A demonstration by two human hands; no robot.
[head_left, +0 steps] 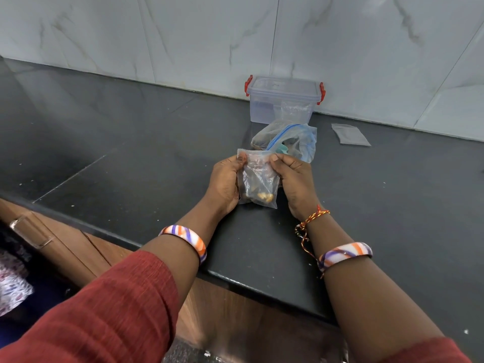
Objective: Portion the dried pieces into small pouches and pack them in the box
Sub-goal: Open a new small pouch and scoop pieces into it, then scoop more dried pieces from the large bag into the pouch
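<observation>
Head view, read from left to right: at the lower left of the frame our red sleeve [110, 310] crosses the front edge of the dark desk [131, 158], and a striped bangle [184, 238] rings that wrist. Just left of centre our left hand [225, 184] is closed around the left side of the small pouch [258, 179], thumb pinching its top edge. The pouch stands upright between both hands, its bottom touching the desk, with a few dried pieces [260, 196] settled at the base; some look pale, some dark. Our right hand [294, 179] grips the pouch's right side, its thumb on the top seal too, so we judge we are pressing the pouch shut.

Beyond the hands, just right of centre, a larger zip bag [290, 140] with a blue closure lies slumped on the desk, dark contents inside; it appears to be the bulk supply. Behind it, against the marble wall, stands the clear box [282, 100] with red clips [248, 85], lid on. Further right an empty flat pouch [351, 134] lies well apart from the rest.

What could go wrong: if our thumbs miss part of the seal track, the pouch stays partly open and pieces spill when it is tipped toward the box. The box lid seems latched, so we would need a free hand to open it first. The bulk bag's mouth, if open, could shed pieces when nudged.
</observation>
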